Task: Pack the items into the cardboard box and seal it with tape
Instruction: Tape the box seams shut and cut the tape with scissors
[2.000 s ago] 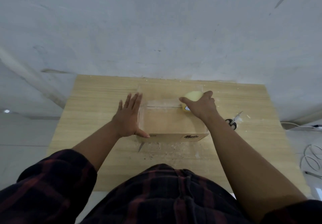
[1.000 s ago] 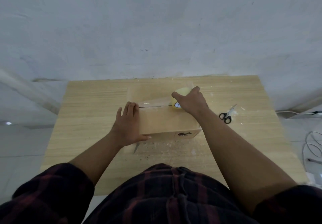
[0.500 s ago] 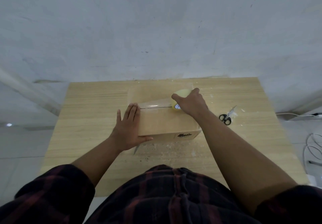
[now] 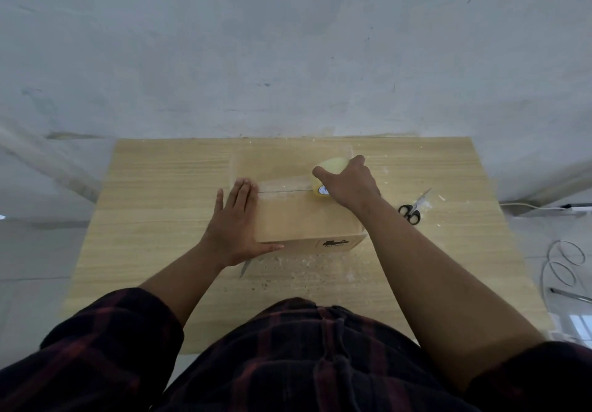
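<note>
The closed cardboard box sits on the wooden table, and everything else is placed from it. Its 2 top flaps meet in a seam running left to right, and 1 strip of clear tape lies along the left part of that seam. The left hand lies flat against the box's left end, its fingers straight and together with the tips at the left end of the seam, and its thumb is stretched along the bottom of the box's near face. The right hand is over the right part of the box top, fingers and thumb curled round a pale yellow tape roll that stands on edge at the seam, touching the box where the strip ends. A small dark printed mark shows on the box's near face towards its right corner. Black-handled scissors lie on the table just right of the box, apart from it. White crumbs are scattered on the table in front of the box, and a thin grey sliver, too small to identify, lies near its front left corner. Far right of the box, off the table, a white cable loops on the floor. Dark plaid sleeves fill the foreground.
</note>
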The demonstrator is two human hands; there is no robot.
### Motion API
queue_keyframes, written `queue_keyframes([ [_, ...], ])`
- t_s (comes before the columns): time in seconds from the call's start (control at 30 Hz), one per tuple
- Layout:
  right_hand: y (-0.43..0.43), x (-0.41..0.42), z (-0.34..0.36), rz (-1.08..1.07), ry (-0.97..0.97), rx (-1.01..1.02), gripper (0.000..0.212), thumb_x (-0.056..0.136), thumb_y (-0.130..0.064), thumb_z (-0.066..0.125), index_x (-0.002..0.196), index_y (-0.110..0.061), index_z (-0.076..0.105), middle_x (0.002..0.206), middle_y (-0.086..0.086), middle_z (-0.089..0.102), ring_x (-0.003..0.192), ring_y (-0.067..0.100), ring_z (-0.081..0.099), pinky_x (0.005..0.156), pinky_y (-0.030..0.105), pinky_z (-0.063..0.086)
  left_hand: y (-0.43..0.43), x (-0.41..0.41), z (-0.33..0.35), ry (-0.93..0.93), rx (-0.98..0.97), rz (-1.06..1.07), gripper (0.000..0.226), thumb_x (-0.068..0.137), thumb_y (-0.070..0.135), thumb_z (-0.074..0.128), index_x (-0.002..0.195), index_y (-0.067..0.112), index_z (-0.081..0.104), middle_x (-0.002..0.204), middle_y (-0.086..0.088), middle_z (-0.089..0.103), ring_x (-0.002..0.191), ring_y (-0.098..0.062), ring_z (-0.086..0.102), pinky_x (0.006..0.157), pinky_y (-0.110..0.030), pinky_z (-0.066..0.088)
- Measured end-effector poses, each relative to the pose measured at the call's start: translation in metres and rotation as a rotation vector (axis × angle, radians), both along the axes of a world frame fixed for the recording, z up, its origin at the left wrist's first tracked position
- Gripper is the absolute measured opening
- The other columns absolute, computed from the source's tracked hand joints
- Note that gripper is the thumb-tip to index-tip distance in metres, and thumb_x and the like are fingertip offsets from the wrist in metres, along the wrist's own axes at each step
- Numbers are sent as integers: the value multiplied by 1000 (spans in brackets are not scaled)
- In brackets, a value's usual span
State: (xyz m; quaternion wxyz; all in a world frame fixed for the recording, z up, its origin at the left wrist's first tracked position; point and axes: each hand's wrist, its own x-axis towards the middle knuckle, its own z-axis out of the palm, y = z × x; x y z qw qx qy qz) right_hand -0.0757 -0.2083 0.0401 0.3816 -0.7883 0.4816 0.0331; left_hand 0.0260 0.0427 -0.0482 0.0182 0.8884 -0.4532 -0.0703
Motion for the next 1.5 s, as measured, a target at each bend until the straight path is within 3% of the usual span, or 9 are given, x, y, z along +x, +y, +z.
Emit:
queue_keyframes([
  [0.4, 3, -4, 1, 12, -16, -20, 91, 75, -66, 67, 140, -10, 36, 129, 8, 53, 108, 31, 60, 89, 47, 56, 2, -5, -4, -28, -1, -10, 146, 70, 104, 37, 164, -4, 10, 172, -20, 14, 163, -35, 7, 130, -60, 15],
  [0.67, 6, -5, 0, 19, -20, -38, 91, 80, -65, 68, 144, -9, 34, 131, 9, 49, 109, 32, 57, 90, 47, 55, -3, -3, -2, -122, 49, -60, 141, 74, 102, 35, 159, -10, 25, 165, -28, 26, 158, -43, 19, 129, -60, 15],
  [0.93, 7, -5, 2, -13, -12, -5, 94, 71, -69, 65, 139, -12, 35, 128, 8, 57, 107, 30, 61, 88, 47, 56, 0, -11, -10, -133, 71, -35, 137, 79, 98, 31, 162, -10, 14, 171, -30, 11, 162, -41, 7, 128, -65, 8],
  [1.13, 8, -3, 4, -9, 3, -11, 91, 70, -69, 65, 136, -13, 36, 126, 7, 58, 104, 30, 63, 85, 45, 57, 1, -18, -16, -152, 69, -127, 116, 94, 85, 19, 165, -5, 5, 175, -24, 1, 163, -37, 1, 127, -67, 10],
  [1.37, 9, 1, 5, 8, 17, -45, 90, 73, -65, 68, 137, -11, 36, 127, 10, 55, 107, 34, 61, 87, 46, 56, -14, -11, -12, -91, 86, -139, 132, 83, 94, 29, 164, -6, 5, 174, -25, -3, 163, -36, -5, 129, -63, 6],
  [1.5, 9, 1, 3, 17, 26, -58, 90, 76, -65, 68, 139, -10, 36, 127, 10, 53, 108, 34, 60, 88, 46, 56, -13, -17, -17, -93, 65, -127, 127, 87, 92, 29, 165, -5, 5, 175, -23, -2, 163, -36, -3, 130, -60, 10],
])
